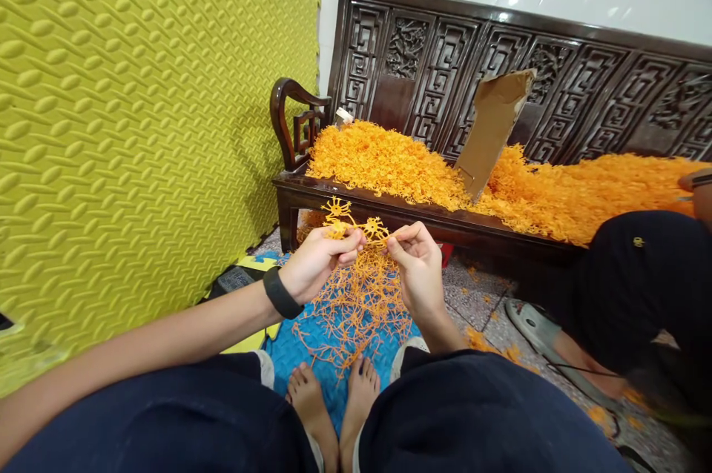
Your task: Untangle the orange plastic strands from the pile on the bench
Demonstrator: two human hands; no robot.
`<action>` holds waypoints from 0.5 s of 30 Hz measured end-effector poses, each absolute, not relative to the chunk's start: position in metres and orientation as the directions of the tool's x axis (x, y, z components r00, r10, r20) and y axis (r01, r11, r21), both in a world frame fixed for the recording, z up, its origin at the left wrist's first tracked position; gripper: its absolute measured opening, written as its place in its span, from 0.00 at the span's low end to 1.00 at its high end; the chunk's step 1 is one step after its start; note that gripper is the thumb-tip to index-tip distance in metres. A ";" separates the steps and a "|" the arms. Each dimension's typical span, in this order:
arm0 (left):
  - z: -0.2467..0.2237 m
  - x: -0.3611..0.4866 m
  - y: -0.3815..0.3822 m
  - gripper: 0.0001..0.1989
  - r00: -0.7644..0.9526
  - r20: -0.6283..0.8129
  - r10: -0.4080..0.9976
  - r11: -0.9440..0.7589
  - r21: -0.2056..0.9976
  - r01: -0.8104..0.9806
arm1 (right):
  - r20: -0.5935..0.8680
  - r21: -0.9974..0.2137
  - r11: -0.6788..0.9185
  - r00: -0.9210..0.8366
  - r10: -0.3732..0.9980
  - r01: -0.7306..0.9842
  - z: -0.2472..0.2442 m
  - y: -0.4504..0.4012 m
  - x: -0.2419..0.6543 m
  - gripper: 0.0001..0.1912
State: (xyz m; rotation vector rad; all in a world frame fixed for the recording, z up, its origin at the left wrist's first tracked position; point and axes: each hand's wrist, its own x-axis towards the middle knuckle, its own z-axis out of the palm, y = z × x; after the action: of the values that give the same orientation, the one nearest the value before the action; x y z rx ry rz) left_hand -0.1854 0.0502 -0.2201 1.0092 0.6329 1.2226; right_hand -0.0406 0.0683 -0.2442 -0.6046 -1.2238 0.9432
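Note:
Between my two hands is a piece of orange plastic flowers (374,227) with thin spiky arms. My left hand (325,258), with a black band at the wrist, pinches it; more flowers stick up above those fingers. My right hand (416,254) has thumb and forefinger pressed together at the right end of the piece. Below both hands, thin orange strands (356,302) lie in a tangled heap on the blue mat (328,388) in front of my bare feet.
A dark carved wooden bench (383,202) carries orange piles (383,158) and an upright cardboard piece (492,124). Yellow foam matting (139,124) rises at the left. Another person's knee (639,280) and sandalled foot are at the right. Orange bits lie on the floor.

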 end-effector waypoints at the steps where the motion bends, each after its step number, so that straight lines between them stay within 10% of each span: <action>1: -0.221 -0.184 0.050 0.06 0.258 0.113 0.960 0.012 0.898 -0.439 | 0.530 -0.814 0.528 0.061 0.846 -0.243 -0.244 0.067 -0.041 0.09; 6: -0.220 -0.182 0.050 0.06 0.275 0.092 0.957 0.014 0.932 -0.362 | 0.683 -0.727 0.686 0.121 0.720 0.028 -0.244 0.068 -0.029 0.06; 15: -0.225 -0.268 0.063 0.06 -0.123 0.002 0.992 -0.059 0.883 -0.465 | 0.582 -0.593 0.771 0.785 0.213 0.231 -0.246 0.054 0.116 0.16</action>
State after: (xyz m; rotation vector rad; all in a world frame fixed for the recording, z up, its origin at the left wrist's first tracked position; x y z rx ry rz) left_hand -0.2676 0.0627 -0.2246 0.8032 0.9063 1.5099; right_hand 0.1157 0.0535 -0.2462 -0.7042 -0.6829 -0.0109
